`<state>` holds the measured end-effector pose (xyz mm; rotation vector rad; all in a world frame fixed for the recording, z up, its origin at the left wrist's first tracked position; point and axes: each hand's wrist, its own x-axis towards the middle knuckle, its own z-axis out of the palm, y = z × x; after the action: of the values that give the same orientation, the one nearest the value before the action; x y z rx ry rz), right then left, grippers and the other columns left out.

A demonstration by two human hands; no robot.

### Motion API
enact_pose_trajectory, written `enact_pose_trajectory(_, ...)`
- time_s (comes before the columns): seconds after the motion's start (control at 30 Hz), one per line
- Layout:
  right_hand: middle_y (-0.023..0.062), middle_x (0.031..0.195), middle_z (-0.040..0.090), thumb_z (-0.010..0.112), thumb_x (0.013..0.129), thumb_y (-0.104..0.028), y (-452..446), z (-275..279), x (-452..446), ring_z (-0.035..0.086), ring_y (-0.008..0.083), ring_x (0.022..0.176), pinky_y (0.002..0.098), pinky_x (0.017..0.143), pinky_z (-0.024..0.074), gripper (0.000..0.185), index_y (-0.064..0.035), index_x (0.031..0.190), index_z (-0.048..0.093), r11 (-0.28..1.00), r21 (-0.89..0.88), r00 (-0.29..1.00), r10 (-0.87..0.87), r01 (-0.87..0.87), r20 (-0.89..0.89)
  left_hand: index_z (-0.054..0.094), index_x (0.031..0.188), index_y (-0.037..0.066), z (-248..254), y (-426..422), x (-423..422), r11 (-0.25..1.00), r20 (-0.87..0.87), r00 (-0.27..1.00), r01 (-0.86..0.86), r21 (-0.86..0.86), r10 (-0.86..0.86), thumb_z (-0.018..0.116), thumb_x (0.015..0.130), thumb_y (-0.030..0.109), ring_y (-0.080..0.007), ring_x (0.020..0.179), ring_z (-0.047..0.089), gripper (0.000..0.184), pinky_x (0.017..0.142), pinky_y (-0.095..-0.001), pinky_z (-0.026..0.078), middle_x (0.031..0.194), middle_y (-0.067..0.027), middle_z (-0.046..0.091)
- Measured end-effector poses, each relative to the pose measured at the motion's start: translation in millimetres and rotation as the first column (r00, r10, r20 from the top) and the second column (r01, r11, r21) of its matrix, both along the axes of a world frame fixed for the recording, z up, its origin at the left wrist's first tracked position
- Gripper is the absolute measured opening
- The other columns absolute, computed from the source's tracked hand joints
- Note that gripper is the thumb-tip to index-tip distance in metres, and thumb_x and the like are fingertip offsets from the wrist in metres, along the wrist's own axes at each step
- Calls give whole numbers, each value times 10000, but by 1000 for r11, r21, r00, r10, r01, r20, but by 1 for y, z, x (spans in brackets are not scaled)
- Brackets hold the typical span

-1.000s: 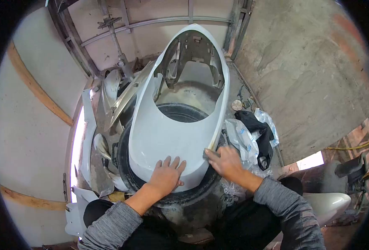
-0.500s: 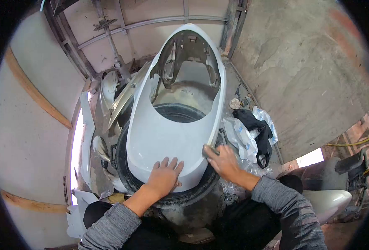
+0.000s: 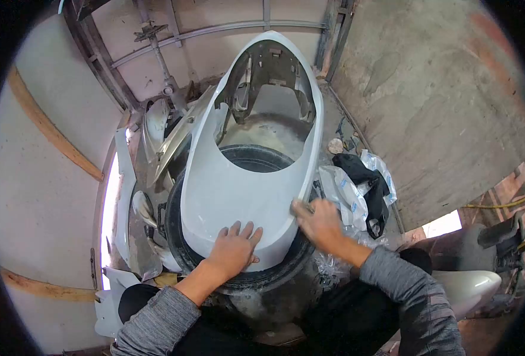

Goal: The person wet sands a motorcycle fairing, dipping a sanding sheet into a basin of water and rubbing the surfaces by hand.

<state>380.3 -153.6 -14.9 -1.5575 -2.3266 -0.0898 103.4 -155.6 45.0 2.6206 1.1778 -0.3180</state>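
Note:
A white body panel (image 3: 244, 199) with a large opening at its far end rests over a black round tub (image 3: 182, 237). My left hand (image 3: 234, 252) lies on the near part of the panel, fingers spread flat against its surface. At the panel's right edge, my right hand (image 3: 322, 224) is closed with its fingertips on the rim. A small dark pad seems to be pinched under those fingers; most of it is hidden, so its exact kind does not show.
Other body panels (image 3: 179, 139) lean at the left. Plastic wrapping (image 3: 342, 196) and a black cloth (image 3: 363, 178) lie right of the panel. A large board (image 3: 434, 107) leans on the right, with a glossy pale panel (image 3: 467, 288) beside my right knee.
My right hand has shifted slightly up along the panel's right edge. My left hand stays in place on the panel.

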Motion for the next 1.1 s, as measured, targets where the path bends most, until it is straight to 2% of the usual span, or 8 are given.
enact_pose_trajectory(0.1, 113, 932, 545, 670, 905, -246, 1, 11, 6, 503, 282, 915, 427, 760, 382, 472, -194, 1370, 607, 992, -61, 994, 108, -109, -21, 410, 1505, 109, -3, 0, -1, 1000, 19, 1000, -5, 30, 4, 735, 844, 421, -423, 1369, 446, 800, 1074, -539, 419, 1498, -164, 464)
enact_pose_trajectory(0.23, 120, 865, 530, 723, 866, -270, 29, 1, 15, 509, 306, 892, 429, 735, 385, 521, -224, 1374, 620, 989, 102, 993, -106, 110, -48, 409, 1507, 109, -3, -3, 0, 1000, 27, 1000, -13, 21, 12, 751, 828, 416, -420, 1360, 455, 820, 1070, -541, 421, 1481, -160, 482)
enact_pose_trajectory(0.37, 119, 861, 536, 691, 876, -195, -1, 6, -1, 514, 311, 858, 437, 690, 384, 451, -222, 1326, 662, 993, -38, 991, 108, -111, -86, 413, 1504, 108, -4, -2, -1, 999, 19, 1000, -9, 45, 8, 761, 818, 422, -407, 1355, 464, 831, 1063, -540, 427, 1479, -156, 487)
enact_pose_trajectory(0.5, 125, 881, 519, 719, 858, -228, 28, 13, 10, 516, 320, 865, 427, 716, 407, 445, -225, 1302, 685, 986, 110, 990, -119, 128, -82, 418, 1503, 108, -7, -4, 0, 999, 11, 1000, -16, 33, 16, 759, 818, 423, -399, 1349, 471, 828, 1049, -533, 439, 1477, -155, 488)
enact_pose_trajectory(0.6, 141, 905, 531, 669, 901, -196, -18, 12, -10, 513, 329, 868, 448, 717, 406, 379, -202, 1279, 694, 985, -146, 985, 67, -91, -157, 423, 1497, 106, -8, 0, -1, 996, 30, 1000, -5, 87, 2, 764, 813, 417, -396, 1343, 476, 825, 1044, -528, 446, 1485, -156, 482)
enact_pose_trajectory(0.73, 146, 887, 518, 695, 885, -222, 41, 16, 13, 514, 335, 846, 454, 710, 409, 400, -169, 1281, 685, 992, 94, 986, -72, 87, -152, 429, 1489, 104, -4, 0, 0, 999, 14, 1000, -12, 37, 11, 758, 820, 419, -406, 1353, 467, 810, 1053, -525, 440, 1493, -162, 473)
enact_pose_trajectory(0.87, 137, 861, 524, 687, 877, -212, -9, 14, -9, 509, 335, 833, 453, 697, 405, 362, -126, 1228, 702, 994, -58, 981, 85, -96, -175, 432, 1485, 101, -3, 0, 1, 1000, 2, 1000, -7, 24, 6, 754, 827, 418, -418, 1363, 457, 798, 1048, -526, 442, 1490, -167, 470)
enact_pose_trajectory(1.1, 131, 868, 534, 690, 856, -188, 11, 2, -4, 516, 334, 834, 460, 666, 406, 390, -178, 1246, 700, 999, 37, 994, -12, 16, -105, 446, 1474, 98, 1, -2, 2, 1000, 17, 1000, -12, 26, 12, 757, 825, 416, -416, 1334, 485, 787, 1034, -525, 457, 1467, -169, 490)
